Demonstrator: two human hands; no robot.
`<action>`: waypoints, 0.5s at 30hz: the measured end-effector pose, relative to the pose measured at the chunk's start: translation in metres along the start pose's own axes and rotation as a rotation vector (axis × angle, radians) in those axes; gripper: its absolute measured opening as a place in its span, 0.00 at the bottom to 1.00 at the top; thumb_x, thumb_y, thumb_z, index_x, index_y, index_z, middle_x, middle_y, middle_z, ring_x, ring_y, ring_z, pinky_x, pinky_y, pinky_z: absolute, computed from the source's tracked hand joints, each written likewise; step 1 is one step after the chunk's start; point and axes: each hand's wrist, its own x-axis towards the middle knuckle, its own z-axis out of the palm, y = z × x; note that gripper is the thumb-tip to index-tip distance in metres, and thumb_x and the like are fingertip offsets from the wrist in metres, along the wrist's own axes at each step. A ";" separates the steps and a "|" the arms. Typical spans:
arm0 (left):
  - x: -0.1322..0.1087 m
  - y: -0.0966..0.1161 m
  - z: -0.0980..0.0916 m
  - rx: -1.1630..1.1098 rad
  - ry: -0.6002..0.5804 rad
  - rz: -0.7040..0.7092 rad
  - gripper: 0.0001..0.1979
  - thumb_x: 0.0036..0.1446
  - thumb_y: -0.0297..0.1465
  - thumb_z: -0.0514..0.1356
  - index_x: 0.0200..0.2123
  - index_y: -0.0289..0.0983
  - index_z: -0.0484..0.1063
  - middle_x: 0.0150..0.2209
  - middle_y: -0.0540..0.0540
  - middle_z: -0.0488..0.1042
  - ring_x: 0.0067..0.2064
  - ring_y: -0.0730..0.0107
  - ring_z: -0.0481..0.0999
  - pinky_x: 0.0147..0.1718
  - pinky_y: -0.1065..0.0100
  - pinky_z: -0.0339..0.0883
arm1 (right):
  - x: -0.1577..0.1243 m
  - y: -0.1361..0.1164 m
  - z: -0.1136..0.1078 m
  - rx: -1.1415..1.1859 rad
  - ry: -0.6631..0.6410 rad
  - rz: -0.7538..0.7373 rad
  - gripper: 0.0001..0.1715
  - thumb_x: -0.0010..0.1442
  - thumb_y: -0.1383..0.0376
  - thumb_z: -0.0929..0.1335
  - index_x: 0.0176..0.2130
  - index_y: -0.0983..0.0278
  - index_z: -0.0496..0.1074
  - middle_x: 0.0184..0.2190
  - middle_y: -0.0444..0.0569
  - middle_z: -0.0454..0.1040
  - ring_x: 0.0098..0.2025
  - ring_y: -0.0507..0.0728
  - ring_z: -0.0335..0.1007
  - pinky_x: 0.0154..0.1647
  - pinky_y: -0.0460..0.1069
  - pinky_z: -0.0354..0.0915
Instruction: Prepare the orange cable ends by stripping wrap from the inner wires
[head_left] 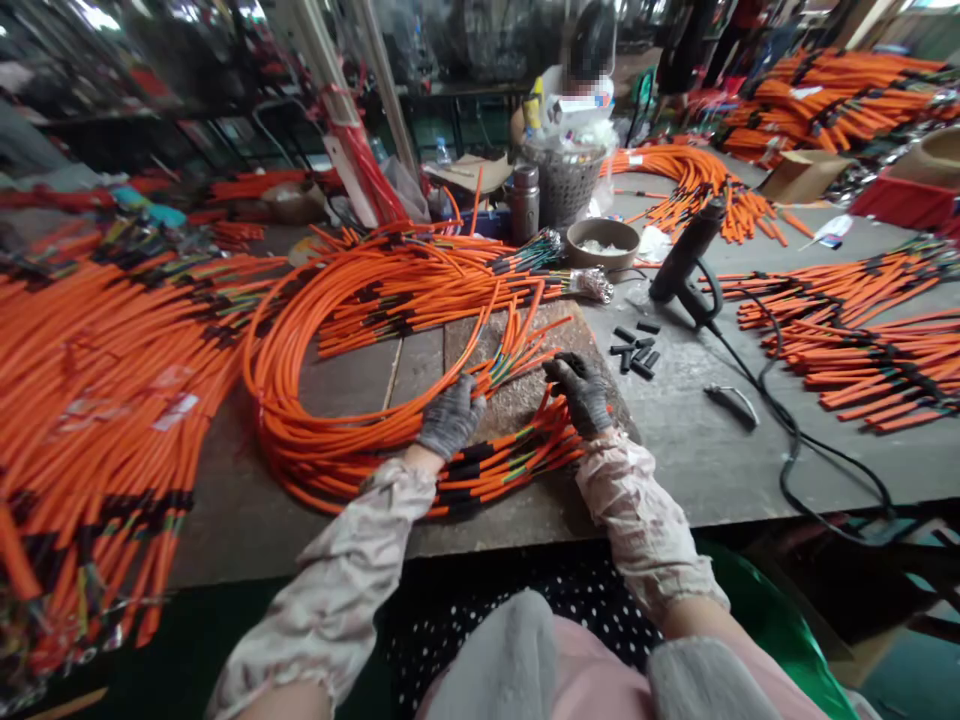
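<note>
A large coil of orange cable [300, 400] lies on the worktable, and its loose ends fan out over a wooden board [517, 400]. My left hand [452, 418], in a grey glove, grips several of these cables where coloured inner wires [504, 367] show. My right hand [581, 393], also gloved, is curled a short way to the right, on an orange cable end [553, 345]. Below both hands, a bundle of cables with black bands [480, 470] crosses the board. What the fingers pinch is partly hidden.
Several short black sleeves [634, 350] and a corded black heat gun [686, 250] sit right of the board. Orange cable bundles [97, 400] pile up at the left and right. A bowl [602, 243], steel flask [523, 203] and basket [562, 180] stand behind. A co-worker [577, 95] sits beyond them.
</note>
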 end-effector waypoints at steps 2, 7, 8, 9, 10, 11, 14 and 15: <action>-0.004 0.014 0.005 -0.124 0.055 0.116 0.18 0.74 0.34 0.53 0.59 0.34 0.73 0.49 0.37 0.83 0.50 0.54 0.83 0.52 0.58 0.75 | 0.000 -0.001 -0.003 0.180 -0.028 0.025 0.23 0.51 0.50 0.78 0.40 0.61 0.75 0.37 0.48 0.81 0.33 0.53 0.73 0.26 0.46 0.66; -0.004 0.045 0.027 -0.263 0.074 0.459 0.22 0.75 0.31 0.47 0.64 0.31 0.71 0.64 0.32 0.74 0.67 0.51 0.73 0.68 0.50 0.67 | 0.010 -0.018 -0.024 0.539 -0.063 -0.021 0.28 0.46 0.48 0.83 0.33 0.59 0.71 0.35 0.44 0.76 0.31 0.50 0.67 0.22 0.42 0.60; -0.004 0.047 0.029 -0.273 0.058 0.482 0.22 0.75 0.31 0.48 0.63 0.31 0.72 0.66 0.32 0.73 0.70 0.51 0.70 0.70 0.49 0.64 | 0.011 -0.021 -0.028 0.555 -0.055 -0.037 0.28 0.47 0.48 0.82 0.33 0.59 0.70 0.34 0.44 0.75 0.30 0.49 0.65 0.21 0.42 0.59; -0.004 0.048 0.030 -0.291 0.047 0.494 0.21 0.75 0.31 0.48 0.63 0.31 0.72 0.66 0.32 0.72 0.71 0.51 0.68 0.71 0.48 0.63 | 0.011 -0.024 -0.032 0.553 -0.046 -0.059 0.28 0.48 0.47 0.82 0.34 0.59 0.70 0.34 0.43 0.75 0.28 0.49 0.64 0.20 0.42 0.58; -0.005 0.047 0.030 -0.317 0.043 0.501 0.21 0.74 0.32 0.49 0.63 0.32 0.72 0.66 0.33 0.72 0.71 0.51 0.68 0.72 0.49 0.63 | 0.010 -0.028 -0.036 0.530 -0.036 -0.086 0.27 0.51 0.47 0.81 0.35 0.58 0.70 0.34 0.43 0.75 0.27 0.49 0.62 0.19 0.42 0.57; -0.006 0.046 0.029 -0.347 0.049 0.504 0.21 0.74 0.33 0.50 0.63 0.33 0.72 0.66 0.34 0.72 0.71 0.52 0.68 0.71 0.50 0.64 | 0.008 -0.031 -0.038 0.479 -0.029 -0.116 0.25 0.54 0.47 0.80 0.36 0.58 0.70 0.33 0.43 0.75 0.26 0.48 0.61 0.19 0.43 0.56; -0.010 0.046 0.022 -0.418 0.073 0.452 0.20 0.72 0.35 0.54 0.61 0.36 0.74 0.58 0.38 0.80 0.63 0.53 0.77 0.66 0.53 0.71 | -0.004 -0.037 -0.040 0.167 -0.123 -0.151 0.19 0.59 0.50 0.78 0.36 0.60 0.74 0.29 0.42 0.74 0.23 0.48 0.59 0.19 0.44 0.56; -0.011 0.049 0.020 -0.430 0.086 0.412 0.18 0.70 0.36 0.57 0.59 0.37 0.75 0.54 0.39 0.82 0.59 0.53 0.81 0.62 0.54 0.75 | -0.009 -0.038 -0.037 0.060 -0.223 -0.128 0.18 0.58 0.51 0.79 0.36 0.60 0.76 0.28 0.42 0.73 0.23 0.48 0.61 0.21 0.45 0.59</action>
